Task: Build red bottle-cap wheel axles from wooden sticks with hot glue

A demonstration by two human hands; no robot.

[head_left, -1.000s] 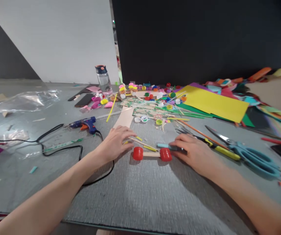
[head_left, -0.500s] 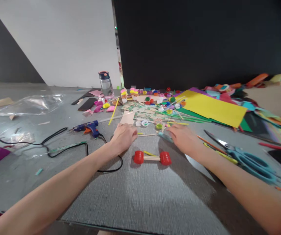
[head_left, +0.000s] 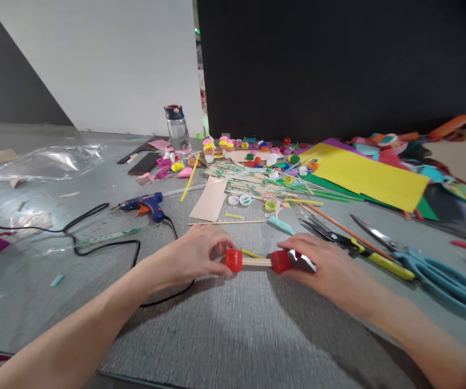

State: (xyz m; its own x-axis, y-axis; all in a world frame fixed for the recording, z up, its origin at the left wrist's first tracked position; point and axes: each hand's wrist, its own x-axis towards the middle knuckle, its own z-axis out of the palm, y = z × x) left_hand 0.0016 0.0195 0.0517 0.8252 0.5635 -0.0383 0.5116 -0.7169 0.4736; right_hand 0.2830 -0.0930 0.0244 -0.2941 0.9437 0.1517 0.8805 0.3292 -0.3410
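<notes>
Though earlier beyond, hands (head_left: 200, 251) at caps (head_left: 233, 260).

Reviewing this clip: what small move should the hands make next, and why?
Probably a gentle, even grip on both ends: the left hand curls at the left red cap, the right hand at the right red cap, and pale sticks span between them.

Left backdrop: smooth white upright panel (head_left: 107, 59), dark grey beside it.
Right backdrop: broad black panel (head_left: 330, 65).
My tabletop: grey, finely streaked surface (head_left: 217, 329).
</notes>
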